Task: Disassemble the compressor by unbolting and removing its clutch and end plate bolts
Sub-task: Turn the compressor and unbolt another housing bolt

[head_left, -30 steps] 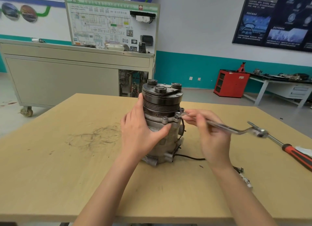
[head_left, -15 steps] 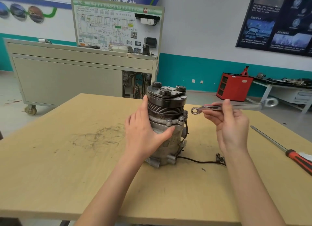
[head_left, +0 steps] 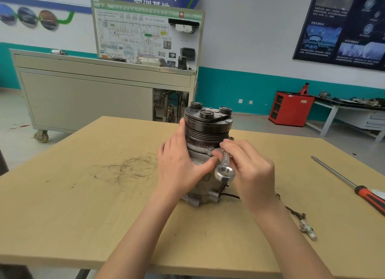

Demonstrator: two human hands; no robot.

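The grey compressor [head_left: 205, 139] stands upright in the middle of the wooden table [head_left: 83, 205], its dark grooved clutch pulley on top. My left hand [head_left: 179, 166] wraps the left side of its body, thumb across the front. My right hand [head_left: 248, 170] grips a silver wrench [head_left: 225, 166] whose far end sits at a flange bolt [head_left: 211, 149] just under the pulley. The wrench's near ring end points toward me. A black wire [head_left: 231, 196] leaves the compressor's base to the right.
A long screwdriver with a red and black handle [head_left: 352, 185] lies on the table's right side. A small wire connector [head_left: 306, 228] lies near my right forearm. Scuff marks [head_left: 127, 168] mark the table left of the compressor. A grey cabinet [head_left: 87, 95] stands behind.
My right hand brought the wrench from the air at the right back down onto the flange bolt, the handle now pointing toward me. My left hand kept hold of the compressor.
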